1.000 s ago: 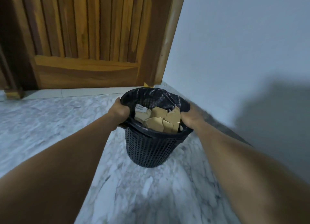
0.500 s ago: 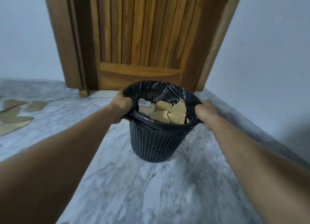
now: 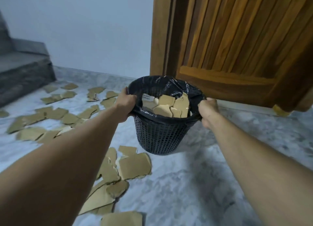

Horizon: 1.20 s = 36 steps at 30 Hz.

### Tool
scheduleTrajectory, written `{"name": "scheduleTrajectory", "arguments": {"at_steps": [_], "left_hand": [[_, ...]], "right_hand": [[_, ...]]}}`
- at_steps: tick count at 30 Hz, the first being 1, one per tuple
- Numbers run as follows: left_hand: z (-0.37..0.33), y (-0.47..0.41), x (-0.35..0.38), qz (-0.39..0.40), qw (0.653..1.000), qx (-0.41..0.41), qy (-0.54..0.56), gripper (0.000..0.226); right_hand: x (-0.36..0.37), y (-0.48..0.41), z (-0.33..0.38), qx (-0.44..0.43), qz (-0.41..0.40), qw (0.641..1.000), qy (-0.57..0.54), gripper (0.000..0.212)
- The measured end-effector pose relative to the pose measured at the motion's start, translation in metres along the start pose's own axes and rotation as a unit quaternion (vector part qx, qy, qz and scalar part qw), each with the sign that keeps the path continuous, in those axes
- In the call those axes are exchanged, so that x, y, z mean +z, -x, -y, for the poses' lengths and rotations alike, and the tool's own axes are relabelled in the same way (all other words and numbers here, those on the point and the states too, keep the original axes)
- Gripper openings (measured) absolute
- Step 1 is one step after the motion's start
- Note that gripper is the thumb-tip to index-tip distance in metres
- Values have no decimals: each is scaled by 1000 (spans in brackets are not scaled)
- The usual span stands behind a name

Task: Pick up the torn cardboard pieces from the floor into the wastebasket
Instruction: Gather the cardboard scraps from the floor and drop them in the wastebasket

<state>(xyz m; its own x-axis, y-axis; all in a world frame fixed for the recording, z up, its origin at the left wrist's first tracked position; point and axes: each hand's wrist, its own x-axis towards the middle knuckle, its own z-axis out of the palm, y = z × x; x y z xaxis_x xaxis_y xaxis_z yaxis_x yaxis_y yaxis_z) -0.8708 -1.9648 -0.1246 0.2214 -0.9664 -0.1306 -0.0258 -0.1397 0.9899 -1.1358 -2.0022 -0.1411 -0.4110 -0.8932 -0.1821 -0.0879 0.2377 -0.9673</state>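
A black mesh wastebasket lined with a black plastic bag hangs above the floor between my hands. My left hand grips its left rim and my right hand grips its right rim. Several torn brown cardboard pieces lie inside it, one with a white label. Many more torn cardboard pieces are scattered on the marble floor below and to the left of the basket, reaching back toward the wall.
A wooden slatted door and its frame stand right behind the basket. A grey stone step rises at the far left. A pale wall runs along the back. Bare marble floor lies under and right of the basket.
The view has swung left with the basket carried along in both hands. The door now sits at the right, and the scattered cardboard on the floor has come into view.
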Motion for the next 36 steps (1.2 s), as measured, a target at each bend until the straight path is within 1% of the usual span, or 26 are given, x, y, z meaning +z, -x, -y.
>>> {"name": "scheduleTrajectory", "arguments": {"at_steps": [3, 7, 8, 9, 10, 12, 13, 14, 15, 16, 17, 18, 19, 20, 21, 22, 23, 24, 26, 29, 30, 32, 33, 34, 35, 36], "left_hand": [[13, -18, -7, -1, 1000, -5, 23, 42], [16, -36, -12, 23, 1000, -8, 14, 26], [19, -37, -14, 17, 1000, -14, 2, 30], [24, -36, -18, 8, 1000, -19, -9, 39], [32, -32, -22, 0, 1000, -18, -16, 49], [58, -16, -36, -15, 999, 14, -44, 60], [76, -3, -46, -25, 997, 29, -70, 63], [95, 11, -61, -43, 993, 38, -101, 64], [114, 26, -78, -61, 987, 38, -143, 66], [133, 42, -96, -78, 977, 34, -198, 68], [152, 56, -116, -97, 957, 28, -272, 71], [172, 70, -137, -114, 928, 20, -353, 75], [190, 86, -156, -127, 897, 0, -423, 81], [206, 103, -174, -136, 873, -25, -467, 87], [221, 119, -190, -140, 859, -52, -490, 93], [234, 135, -202, -138, 850, -76, -503, 98], [247, 149, -211, -132, 844, -98, -511, 101], [258, 161, -218, -126, 838, -115, -518, 104], [274, 177, -223, -110, 828, -133, -533, 106], [288, 183, -221, -102, 812, -118, -562, 105], [288, 181, -221, -114, 817, -111, -555, 106], [283, 174, -226, -168, 831, -91, -522, 107], [279, 171, -231, -207, 828, -82, -515, 106], [277, 170, -237, -243, 816, -84, -517, 105], [276, 170, -245, -268, 806, -100, -519, 105], [277, 172, -252, -278, 800, -127, -516, 107]], "right_hand": [[24, 4, 3, 0, 22, 1000, -4, 65], [30, 9, -4, 13, -1, 998, -57, 66], [30, 11, -10, 18, -11, 997, -78, 74], [33, 17, -17, 32, -30, 994, -100, 84], [36, 28, -27, 37, -49, 991, -117, 90], [47, 59, -48, 27, -90, 986, -136, 82], [54, 80, -61, 30, -97, 987, -126, 77], [62, 103, -76, 35, -86, 991, -95, 74], [70, 124, -95, 32, -53, 997, -42, 74], [76, 145, -114, 11, 3, 1000, 28, 77], [81, 161, -135, -28, 84, 988, 124, 85], [85, 173, -156, -81, 174, 950, 247, 96], [86, 183, -177, -137, 258, 880, 374, 109], [86, 191, -195, -186, 327, 793, 479, 120], [87, 196, -211, -221, 373, 715, 548, 129], [87, 199, -224, -244, 395, 662, 589, 133], [88, 201, -232, -257, 398, 637, 608, 134], [93, 201, -238, -266, 388, 633, 615, 133], [108, 195, -240, -280, 362, 645, 612, 130], [143, 183, -235, -291, 350, 666, 591, 129], [155, 180, -233, -292, 350, 676, 578, 128], [178, 179, -228, -314, 350, 686, 554, 126], [187, 177, -224, -332, 350, 686, 545, 125], [195, 172, -221, -346, 343, 690, 536, 123], [201, 166, -217, -349, 326, 704, 525, 122], [205, 156, -213, -338, 303, 727, 515, 120]]}}
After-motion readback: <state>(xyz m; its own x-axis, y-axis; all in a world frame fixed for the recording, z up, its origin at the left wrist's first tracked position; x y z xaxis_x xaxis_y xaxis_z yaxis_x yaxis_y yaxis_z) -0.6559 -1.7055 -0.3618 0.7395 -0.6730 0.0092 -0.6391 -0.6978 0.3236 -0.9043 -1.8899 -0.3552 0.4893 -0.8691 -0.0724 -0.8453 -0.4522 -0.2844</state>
